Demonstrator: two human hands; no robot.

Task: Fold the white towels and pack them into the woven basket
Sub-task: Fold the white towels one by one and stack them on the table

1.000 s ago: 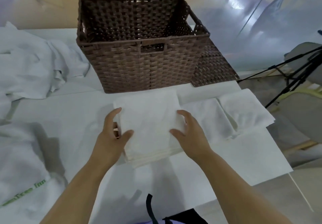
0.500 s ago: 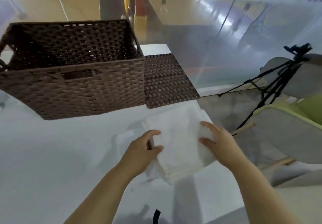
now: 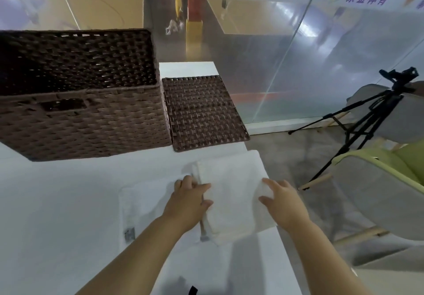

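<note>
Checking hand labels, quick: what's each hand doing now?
Left hand: grips the left edge of the folded towel stack.
Right hand: on its right edge; grip cannot be told.

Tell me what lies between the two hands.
The folded white towel stack, held at its sides by the left hand and right hand; the head view shows it.

Reaching forward with both bare forearms, in from the bottom of view, angled slightly toward each other. Gripping folded towel (image 3: 231,193) from both sides: left hand (image 3: 189,200) knuckles-up on its left edge, thumb laid across the top, fingers curled down at the side; right hand (image 3: 283,203) on its right edge, thumb and index on top, remaining fingers hidden behind the hand. Wrists roughly straight, hands about level, towel between them.
</note>
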